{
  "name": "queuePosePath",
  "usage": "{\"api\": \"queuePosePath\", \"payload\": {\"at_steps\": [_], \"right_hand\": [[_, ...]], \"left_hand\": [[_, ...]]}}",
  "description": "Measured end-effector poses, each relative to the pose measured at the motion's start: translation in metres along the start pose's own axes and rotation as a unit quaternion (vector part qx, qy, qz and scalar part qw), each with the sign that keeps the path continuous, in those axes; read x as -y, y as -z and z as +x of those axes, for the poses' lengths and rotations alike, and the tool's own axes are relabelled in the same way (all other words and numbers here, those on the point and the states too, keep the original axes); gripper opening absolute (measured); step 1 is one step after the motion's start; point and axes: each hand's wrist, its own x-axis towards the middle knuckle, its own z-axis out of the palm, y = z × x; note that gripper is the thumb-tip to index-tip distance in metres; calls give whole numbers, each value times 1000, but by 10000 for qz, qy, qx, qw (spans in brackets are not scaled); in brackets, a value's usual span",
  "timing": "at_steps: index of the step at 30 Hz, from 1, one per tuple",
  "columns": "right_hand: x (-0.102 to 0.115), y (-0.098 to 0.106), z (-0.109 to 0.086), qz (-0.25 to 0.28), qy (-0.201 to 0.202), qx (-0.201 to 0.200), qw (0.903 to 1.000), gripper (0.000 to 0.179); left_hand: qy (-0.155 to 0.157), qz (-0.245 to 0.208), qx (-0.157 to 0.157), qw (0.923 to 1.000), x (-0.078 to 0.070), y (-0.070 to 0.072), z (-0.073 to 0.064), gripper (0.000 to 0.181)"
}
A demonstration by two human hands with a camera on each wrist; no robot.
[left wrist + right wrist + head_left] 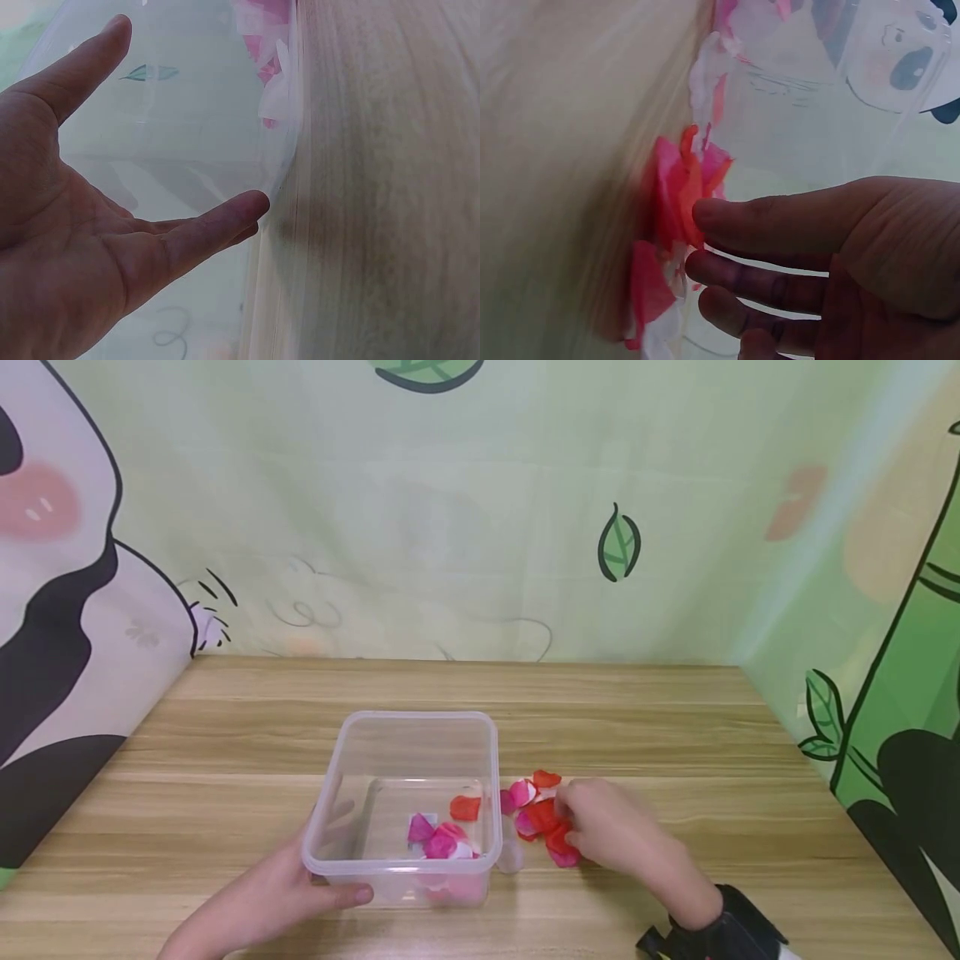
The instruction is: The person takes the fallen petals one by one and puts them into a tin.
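A clear plastic container stands on the table with several red, pink and magenta artificial petals inside. My left hand steadies its near left corner, thumb along the front wall. In the left wrist view the fingers of that hand stretch out against the clear wall. Right of the container lies a loose pile of red, pink and white petals. My right hand reaches into the pile's right side. Its thumb overlaps an orange-red petal in the right wrist view, with a gap to the other fingertips.
The wood-grain table runs back to a printed cloth backdrop with leaves and a panda. A small clear round piece lies between the container and the pile. A black band circles the right wrist.
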Motion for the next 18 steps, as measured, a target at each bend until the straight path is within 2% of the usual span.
{"api": "queuePosePath", "payload": {"at_steps": [9,18], "right_hand": [[-2,-8,0,-101,-6,-62,9999,27],[-2,0,-1,112,-55,43,9999,26]], "left_hand": [[-6,-72,15,10000,0,0,0,117],[16,-129,68,9999,0,0,1,117]]}}
